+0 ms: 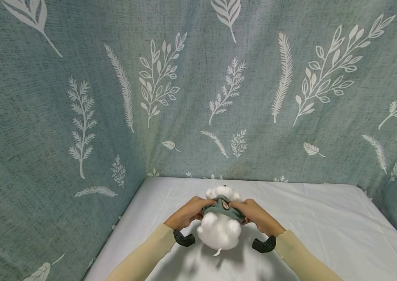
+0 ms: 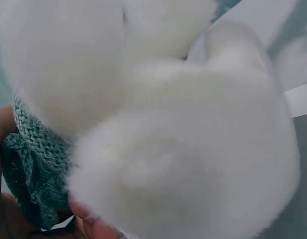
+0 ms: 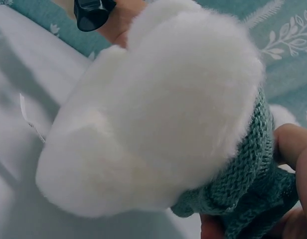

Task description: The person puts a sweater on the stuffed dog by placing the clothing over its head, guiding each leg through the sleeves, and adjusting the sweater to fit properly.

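A white fluffy plush toy [image 1: 219,228] lies on the white sheet [image 1: 325,218], wearing a green knitted garment [image 1: 224,208] round its middle. My left hand [image 1: 188,212] grips the garment's left side and my right hand [image 1: 254,214] grips its right side. White fur [image 2: 183,149] fills the left wrist view, with bunched green knit [image 2: 34,164] at its lower left by my fingers. In the right wrist view the plush's furry body [image 3: 158,114] is close up, and my fingers [image 3: 293,149] hold the green knit [image 3: 248,189] at the lower right.
Teal fabric with white leaf prints [image 1: 198,97] hangs as a backdrop behind and on both sides of the sheet. A small white tag [image 1: 217,252] hangs from the plush's near end. Black wrist mounts [image 1: 183,238] sit on both wrists.
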Motion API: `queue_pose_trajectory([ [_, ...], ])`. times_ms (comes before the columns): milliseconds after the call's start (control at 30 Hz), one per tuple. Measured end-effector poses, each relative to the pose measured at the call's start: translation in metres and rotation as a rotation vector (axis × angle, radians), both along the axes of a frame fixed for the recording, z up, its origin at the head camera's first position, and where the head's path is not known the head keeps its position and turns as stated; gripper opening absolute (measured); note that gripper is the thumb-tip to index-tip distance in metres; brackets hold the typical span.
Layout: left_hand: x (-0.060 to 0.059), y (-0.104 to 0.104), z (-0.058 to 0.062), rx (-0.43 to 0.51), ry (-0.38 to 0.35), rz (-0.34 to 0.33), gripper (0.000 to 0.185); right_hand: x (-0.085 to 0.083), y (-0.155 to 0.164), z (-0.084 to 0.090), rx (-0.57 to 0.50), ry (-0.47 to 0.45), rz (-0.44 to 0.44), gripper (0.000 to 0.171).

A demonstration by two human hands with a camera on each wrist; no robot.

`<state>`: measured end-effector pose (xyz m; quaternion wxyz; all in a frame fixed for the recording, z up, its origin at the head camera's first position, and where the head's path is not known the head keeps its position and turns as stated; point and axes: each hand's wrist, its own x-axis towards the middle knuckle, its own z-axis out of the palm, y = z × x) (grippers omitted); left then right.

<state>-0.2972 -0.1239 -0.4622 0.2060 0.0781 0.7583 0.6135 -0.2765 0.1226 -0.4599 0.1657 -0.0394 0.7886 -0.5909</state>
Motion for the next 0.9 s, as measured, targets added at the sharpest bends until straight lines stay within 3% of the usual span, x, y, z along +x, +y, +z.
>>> queue_pose_trajectory([
  [467, -0.002, 0.003, -0.016, -0.031, -0.094, 0.036, 0.043, 0.001, -0.002, -0.013, 0.038, -0.064, -0.063, 0.046],
  [667, -0.002, 0.004, -0.026, 0.028, -0.132, 0.013, 0.048, -0.002, -0.003, -0.022, 0.045, -0.098, -0.073, 0.047],
  [767, -0.002, 0.005, -0.030, 0.032, -0.134, 0.010, 0.045, -0.002, -0.003, -0.028, 0.035, -0.107, -0.071, 0.046],
  [900, -0.002, 0.004, -0.030, -0.037, -0.098, 0.011, 0.044, -0.003, -0.002, -0.030, 0.025, -0.106, -0.069, 0.046],
])
